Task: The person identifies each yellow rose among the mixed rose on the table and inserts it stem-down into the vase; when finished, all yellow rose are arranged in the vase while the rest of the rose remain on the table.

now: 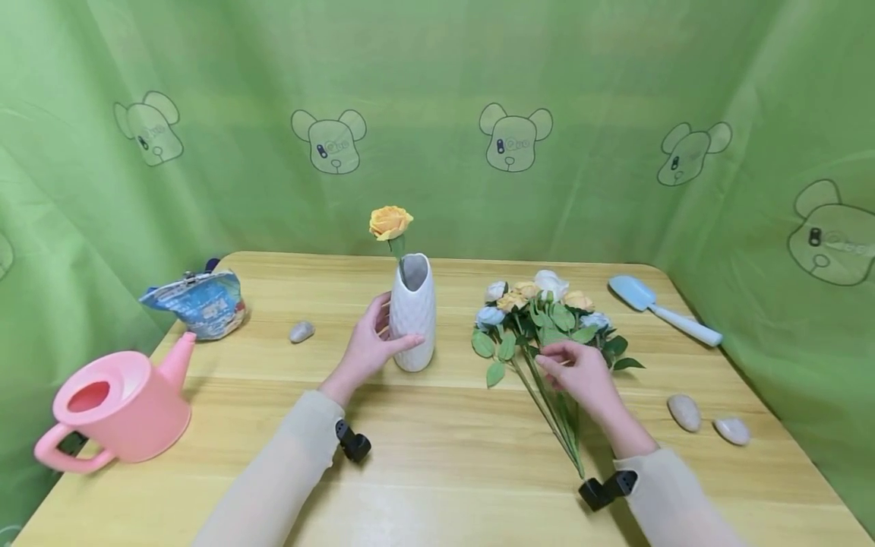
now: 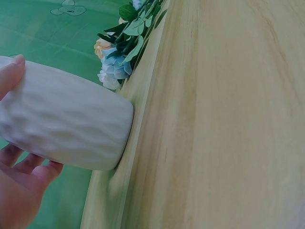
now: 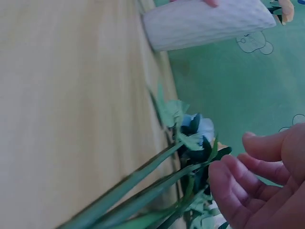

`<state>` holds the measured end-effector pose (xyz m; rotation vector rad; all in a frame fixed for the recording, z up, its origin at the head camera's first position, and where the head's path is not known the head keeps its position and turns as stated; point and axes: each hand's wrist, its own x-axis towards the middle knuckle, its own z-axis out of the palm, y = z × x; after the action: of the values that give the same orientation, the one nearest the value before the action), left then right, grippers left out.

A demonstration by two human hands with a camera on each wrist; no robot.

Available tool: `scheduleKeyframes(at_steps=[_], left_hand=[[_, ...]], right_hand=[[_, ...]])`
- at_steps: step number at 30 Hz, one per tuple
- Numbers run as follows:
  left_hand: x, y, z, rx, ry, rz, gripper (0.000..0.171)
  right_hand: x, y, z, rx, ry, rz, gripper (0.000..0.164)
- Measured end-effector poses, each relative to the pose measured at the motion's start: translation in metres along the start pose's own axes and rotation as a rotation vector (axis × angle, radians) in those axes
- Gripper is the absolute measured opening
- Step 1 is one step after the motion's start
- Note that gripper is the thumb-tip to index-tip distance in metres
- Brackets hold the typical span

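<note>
A white textured vase (image 1: 418,315) stands upright on the table, and one yellow rose (image 1: 390,222) rises out of its mouth. My left hand (image 1: 369,348) holds the vase low on its side, thumb across the front and fingers behind. To the right lies a bunch of artificial flowers (image 1: 551,286), white, yellow and blue, with green leaves and long stems (image 1: 557,425) pointing toward me. Over those stems hovers my right hand (image 1: 582,377). The right wrist view shows its thumb and loosely bent fingers (image 3: 233,179) apart, with nothing between them.
A pink watering can (image 1: 130,410) and a blue crumpled bag (image 1: 208,304) stand at the left. One grey stone (image 1: 301,331) lies near the bag. On the right are a light-blue trowel (image 1: 663,310) and two stones (image 1: 684,412). Green curtains (image 1: 437,114) surround the wooden table (image 1: 424,456).
</note>
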<state>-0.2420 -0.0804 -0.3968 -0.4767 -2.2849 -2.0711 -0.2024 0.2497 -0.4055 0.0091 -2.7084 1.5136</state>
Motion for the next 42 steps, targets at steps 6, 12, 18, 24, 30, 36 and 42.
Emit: scheduleKeyframes(at_steps=[6, 12, 18, 24, 30, 36, 42], left_hand=[[0.001, -0.001, 0.000, 0.006, -0.005, 0.000, 0.078], [0.010, -0.026, -0.002, 0.006, 0.008, 0.006, 0.081], [0.011, -0.034, -0.001, 0.020, 0.034, 0.034, 0.079], [0.011, -0.034, -0.001, 0.015, 0.034, 0.037, 0.079], [0.009, -0.025, -0.002, -0.004, 0.008, 0.003, 0.080], [0.000, -0.005, -0.002, 0.005, -0.009, -0.001, 0.078], [-0.001, -0.002, -0.001, 0.005, -0.011, 0.001, 0.079]], right_hand=[[-0.010, 0.012, 0.001, 0.011, -0.017, 0.072, 0.027], [-0.011, 0.017, 0.004, 0.001, -0.048, 0.111, 0.028], [-0.009, 0.015, 0.007, -0.069, -0.084, 0.097, 0.030], [-0.006, 0.015, 0.007, -0.052, -0.092, 0.109, 0.029], [-0.007, 0.013, 0.003, 0.027, -0.106, 0.102, 0.034], [-0.005, 0.005, -0.004, 0.066, -0.086, 0.054, 0.035], [-0.004, -0.009, -0.008, 0.135, -0.065, 0.037, 0.038]])
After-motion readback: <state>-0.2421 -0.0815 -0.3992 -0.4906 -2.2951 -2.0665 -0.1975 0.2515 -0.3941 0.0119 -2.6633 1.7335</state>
